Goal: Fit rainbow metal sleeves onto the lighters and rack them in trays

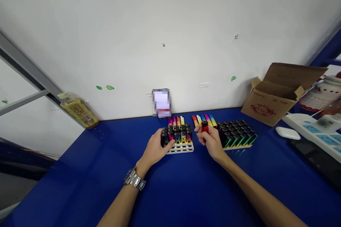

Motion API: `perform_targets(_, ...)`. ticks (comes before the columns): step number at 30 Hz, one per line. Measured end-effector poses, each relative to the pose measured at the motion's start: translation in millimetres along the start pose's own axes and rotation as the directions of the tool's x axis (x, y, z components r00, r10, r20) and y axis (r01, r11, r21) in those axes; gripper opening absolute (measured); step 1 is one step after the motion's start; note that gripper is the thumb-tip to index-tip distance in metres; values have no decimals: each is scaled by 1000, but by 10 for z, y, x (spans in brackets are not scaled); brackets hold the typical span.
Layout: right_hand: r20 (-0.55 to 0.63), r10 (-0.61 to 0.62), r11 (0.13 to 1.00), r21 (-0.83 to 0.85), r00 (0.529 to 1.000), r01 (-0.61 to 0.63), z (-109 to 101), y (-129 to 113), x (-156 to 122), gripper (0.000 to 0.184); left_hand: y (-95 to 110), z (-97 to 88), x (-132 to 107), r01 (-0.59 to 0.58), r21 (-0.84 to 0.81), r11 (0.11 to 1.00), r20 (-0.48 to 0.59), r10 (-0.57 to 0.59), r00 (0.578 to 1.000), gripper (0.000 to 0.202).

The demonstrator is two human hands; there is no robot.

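My right hand [212,142] grips a red lighter [204,127] with a black top, held upright between the two groups of lighters. My left hand [156,148] is wrapped round the left end of a white rack [183,148], its thumb along the front. Several black-topped lighters [177,137] in mixed colours stand in that rack's back rows, while the front holes show bare. Just right of my right hand, several green-and-black lighters [236,135] stand in close rows on another pale rack [239,147].
Behind the racks lie colourful lighters [210,120]. A phone [162,103] leans on the wall. An opened cardboard box [269,103], a white mouse-shaped object [287,133] and a power strip [314,133] are at right. A drink bottle [79,111] leans at left. The table [170,191] is blue.
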State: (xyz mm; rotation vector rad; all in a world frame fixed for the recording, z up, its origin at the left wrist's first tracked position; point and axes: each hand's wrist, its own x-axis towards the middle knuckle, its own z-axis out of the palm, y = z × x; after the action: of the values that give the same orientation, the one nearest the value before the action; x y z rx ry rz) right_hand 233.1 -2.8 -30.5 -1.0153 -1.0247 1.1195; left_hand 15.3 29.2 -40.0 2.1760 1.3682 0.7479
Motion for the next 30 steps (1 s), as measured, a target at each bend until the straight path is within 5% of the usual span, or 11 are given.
perform_targets(5, 115, 264, 952, 128, 958, -278, -2, -3, 37, 47, -7, 2, -1, -3, 9, 1000, -7, 3, 1000, 38)
perform_targets(8, 46, 353, 923, 150, 935, -355, 22, -9, 41, 57, -3, 1, 0, -8, 1, 1000, -5, 8, 1000, 37)
perform_targets(12, -95, 397, 911, 163, 913, -379, 87, -43, 20, 55, -3, 2, 2, -13, -3, 1000, -8, 13, 1000, 38)
perform_targets(17, -35, 405, 903, 169, 913, -394, 110, -63, -3, 55, 2, -2, 2, -1, -4, 1000, 9, 1, 1000, 38)
perform_targets(30, -122, 422, 902, 150, 898, -404, 115, -71, 5, 57, 9, -5, 0, 10, -9, 1000, 14, -10, 1000, 40)
